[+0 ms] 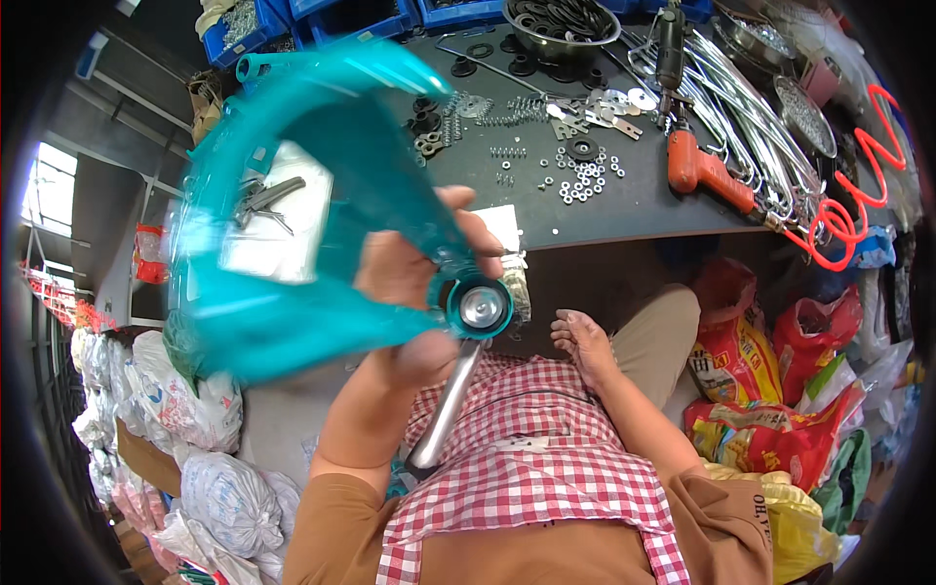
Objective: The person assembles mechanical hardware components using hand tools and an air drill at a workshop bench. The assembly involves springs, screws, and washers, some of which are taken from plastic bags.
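Observation:
My left hand grips a large teal plastic housing, curved like an open frame, raised in front of me and partly blurred. At its near end is a round socket with a shiny metal disc in its middle. A metal rod with a dark tip slants down from that end toward my apron. My right hand is apart from the housing, near my knee, its fingers loosely bent and nothing visible in them.
The dark bench holds springs, small nuts, a metal bowl of black discs, long metal rods and a red pneumatic screwdriver with a coiled red hose. Blue bins stand behind. Sacks lie at right.

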A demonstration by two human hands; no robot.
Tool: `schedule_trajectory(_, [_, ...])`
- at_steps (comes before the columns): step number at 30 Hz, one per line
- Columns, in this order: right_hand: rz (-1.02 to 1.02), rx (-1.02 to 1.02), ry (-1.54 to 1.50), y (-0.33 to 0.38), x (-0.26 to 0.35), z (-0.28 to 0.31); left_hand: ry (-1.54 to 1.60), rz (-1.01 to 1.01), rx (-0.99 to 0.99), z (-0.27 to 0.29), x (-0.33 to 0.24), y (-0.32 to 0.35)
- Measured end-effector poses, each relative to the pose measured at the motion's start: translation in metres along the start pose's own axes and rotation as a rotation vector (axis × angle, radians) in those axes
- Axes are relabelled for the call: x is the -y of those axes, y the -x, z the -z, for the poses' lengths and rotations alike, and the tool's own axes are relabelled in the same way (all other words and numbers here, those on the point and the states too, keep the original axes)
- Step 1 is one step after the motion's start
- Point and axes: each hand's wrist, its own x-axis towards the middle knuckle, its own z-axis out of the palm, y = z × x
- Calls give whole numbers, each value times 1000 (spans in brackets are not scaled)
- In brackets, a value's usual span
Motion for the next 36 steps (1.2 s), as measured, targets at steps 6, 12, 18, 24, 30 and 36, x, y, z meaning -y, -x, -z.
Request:
schedule_trajectory(6, [58, 279, -80, -3, -24, 6, 371, -400, 298, 8, -88, -13])
schedule_trajectory(12, [109, 464, -434, 25, 4, 22, 381, -477, 156, 47, -113, -19])
schedule_trajectory(18, [0, 623, -513, 24, 17, 37, 420, -515, 267, 65, -109, -33])
schedule_trajectory(24, [-215, 249, -612, 26, 12, -3, 468, -537, 432, 49, -100, -35])
schedule_trajectory(30, [-581, 94, -639, 28, 29, -44, 468, -468, 490, 24, -58, -41])
schedule_trajectory(36, [-616, 39, -676, 56, 57, -99, 346, -217, 252, 11, 1, 0])
